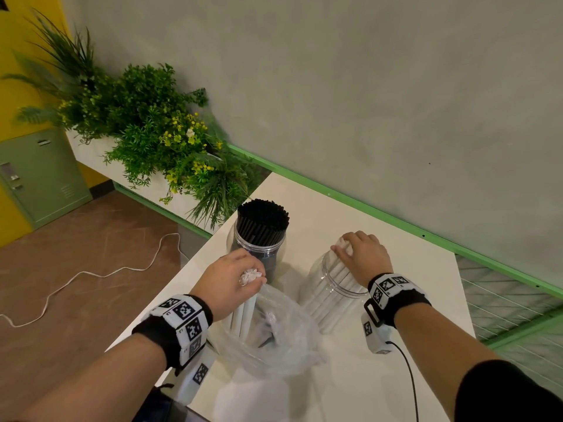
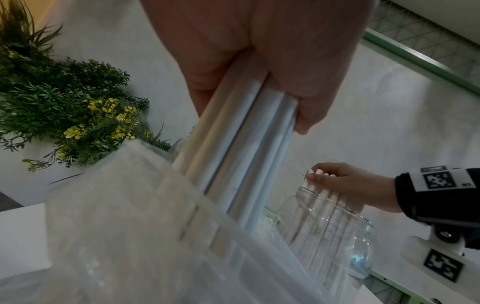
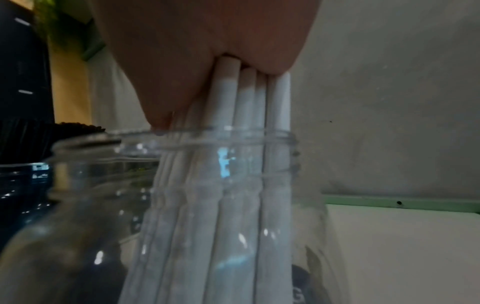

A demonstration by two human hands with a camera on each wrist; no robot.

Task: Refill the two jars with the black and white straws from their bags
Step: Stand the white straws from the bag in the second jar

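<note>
Two clear plastic jars are standing on a white table (image 1: 380, 239). Going from the left, a long planter box of green plants with yellow flowers (image 1: 158, 129) is sitting by the grey wall. Next, the left jar (image 1: 259, 248) is packed full of black straws (image 1: 262, 216) standing up straight.

Just in front of it, the left hand (image 1: 234, 278) is curling its fingers round a bunch of white straws (image 2: 241, 144). Those straws are sticking halfway out of a crinkly clear plastic bag (image 1: 274, 336) that is lying on the table. The tops of the straws are poking out above the fist.

To the right, the second jar (image 1: 332, 287) is holding only some white straws, and they are leaning together. The right hand (image 1: 362, 254) is sitting on top of that jar, with its fingers wrapped round the tops of another white bunch (image 3: 249, 123). These straws are reaching down through the jar's mouth.

Both wrists are wearing black bands with black and white square patterns.
</note>
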